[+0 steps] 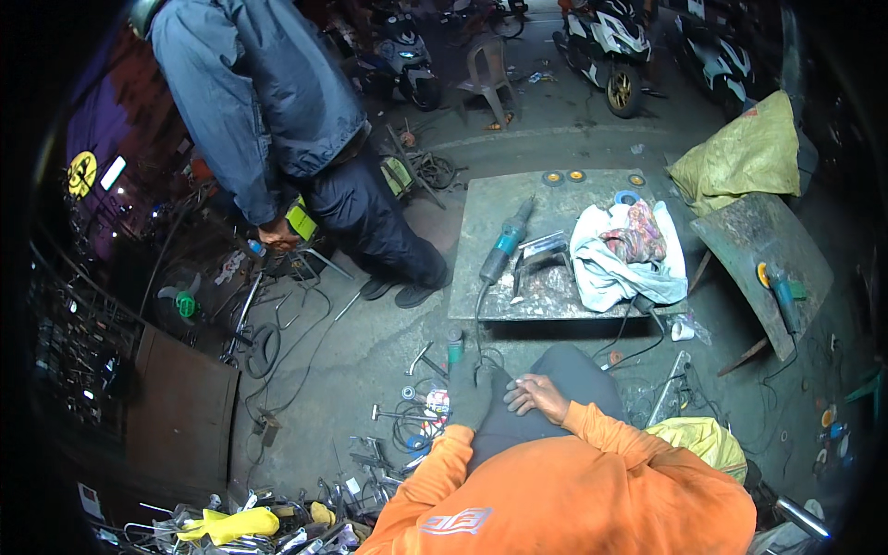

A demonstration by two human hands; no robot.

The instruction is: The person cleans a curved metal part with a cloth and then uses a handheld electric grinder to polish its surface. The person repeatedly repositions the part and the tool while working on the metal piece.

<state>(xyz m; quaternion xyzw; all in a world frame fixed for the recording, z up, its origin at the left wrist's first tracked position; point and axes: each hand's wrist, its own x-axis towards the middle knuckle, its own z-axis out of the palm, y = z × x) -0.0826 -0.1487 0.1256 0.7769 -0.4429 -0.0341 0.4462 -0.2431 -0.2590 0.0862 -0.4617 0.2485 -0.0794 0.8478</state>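
Note:
My left hand [472, 396], in a dark grey glove, is beside my left thigh. It is closed around a teal-green power tool [455, 346], whose end sticks out beyond the fingers; the rest is hidden by the glove. My bare right hand [540, 398] lies over my lap with loosely bent fingers apart and nothing in them. In front of me stands a low worn metal table [546, 307]. On it are a teal straight grinder [507, 242], a dark metal bracket-like piece [544, 252] and a bundled pale cloth [601, 279] with a patterned rag [638, 236].
A person [268, 102] in a blue jacket stands at left, holding a yellow-green object [301, 220]. Another teal grinder [784, 301] lies on a tilted board [809, 254] at right, below a yellow sack [745, 157]. Hammers [421, 359], cables and metal parts litter the floor.

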